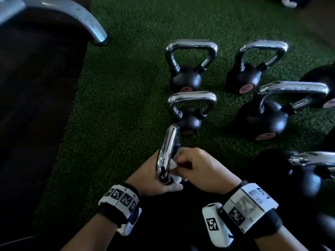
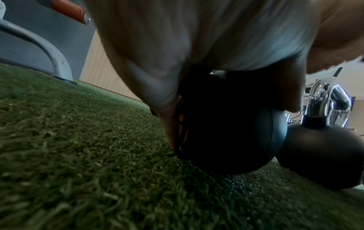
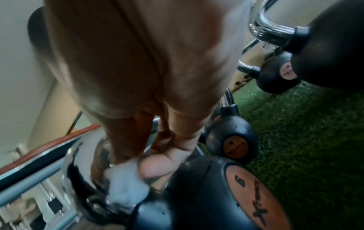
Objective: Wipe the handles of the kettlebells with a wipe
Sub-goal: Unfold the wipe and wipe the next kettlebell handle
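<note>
We're mid-wipe on the nearest kettlebell (image 3: 197, 202), which sits on the turf (image 1: 112, 105) right below us. Our left hand (image 1: 150, 175) curls round the near end of its chrome handle (image 1: 167, 151) to steady it; our right hand (image 1: 203, 169) pinches the white wipe (image 1: 174, 169) against the handle's inner side. Next, we judge: run the wipe along the bar and far leg, then on to the others. Label reads "6" — brand script illegible.

Green artificial turf (image 1: 126, 87) covers the floor, bordered by dark flooring (image 1: 36, 105). Black kettlebells (image 1: 186, 78) with chrome handles stand on the turf, beside a curved metal leg (image 1: 87, 20).
</note>
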{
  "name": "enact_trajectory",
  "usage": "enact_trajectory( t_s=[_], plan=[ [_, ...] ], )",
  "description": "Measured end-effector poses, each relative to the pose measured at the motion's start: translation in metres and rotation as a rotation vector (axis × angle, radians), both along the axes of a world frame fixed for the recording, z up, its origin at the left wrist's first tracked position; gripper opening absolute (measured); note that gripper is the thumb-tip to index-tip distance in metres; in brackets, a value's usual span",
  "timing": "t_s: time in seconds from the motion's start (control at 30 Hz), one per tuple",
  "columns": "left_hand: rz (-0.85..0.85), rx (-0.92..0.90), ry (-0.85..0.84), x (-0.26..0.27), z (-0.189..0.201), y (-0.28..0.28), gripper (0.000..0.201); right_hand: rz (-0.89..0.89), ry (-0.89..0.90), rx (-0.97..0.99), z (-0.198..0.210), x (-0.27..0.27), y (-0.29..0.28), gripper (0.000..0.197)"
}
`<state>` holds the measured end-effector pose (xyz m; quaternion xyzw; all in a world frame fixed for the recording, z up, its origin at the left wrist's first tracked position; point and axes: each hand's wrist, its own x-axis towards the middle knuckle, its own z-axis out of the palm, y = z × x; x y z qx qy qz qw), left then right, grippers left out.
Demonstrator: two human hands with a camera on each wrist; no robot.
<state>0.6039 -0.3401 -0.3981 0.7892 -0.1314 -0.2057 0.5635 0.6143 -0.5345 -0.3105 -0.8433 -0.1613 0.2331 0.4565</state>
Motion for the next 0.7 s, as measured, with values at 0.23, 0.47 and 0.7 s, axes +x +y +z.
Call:
enact_trajectory(
  t_s=[0.23, 0.47, 0.7],
  plan=[
    [-0.026, -0.023, -0.024, 0.0, 0.007, 0.0, 0.082, 0.161, -0.061, -0.041, 0.001, 0.008, 0.003, 0.012],
    [-0.046, -0.087, -0.03, -0.004, 0.005, -0.003, 0.074, -0.093, 0.343, 0.404, -0.005, -0.005, -0.004, 0.012],
    [-0.021, -0.13, -0.072, 0.004, 0.005, -0.004, 0.077, -0.053, 0.524, 0.631, -0.001, -0.003, -0.013, 0.03]
  ],
)
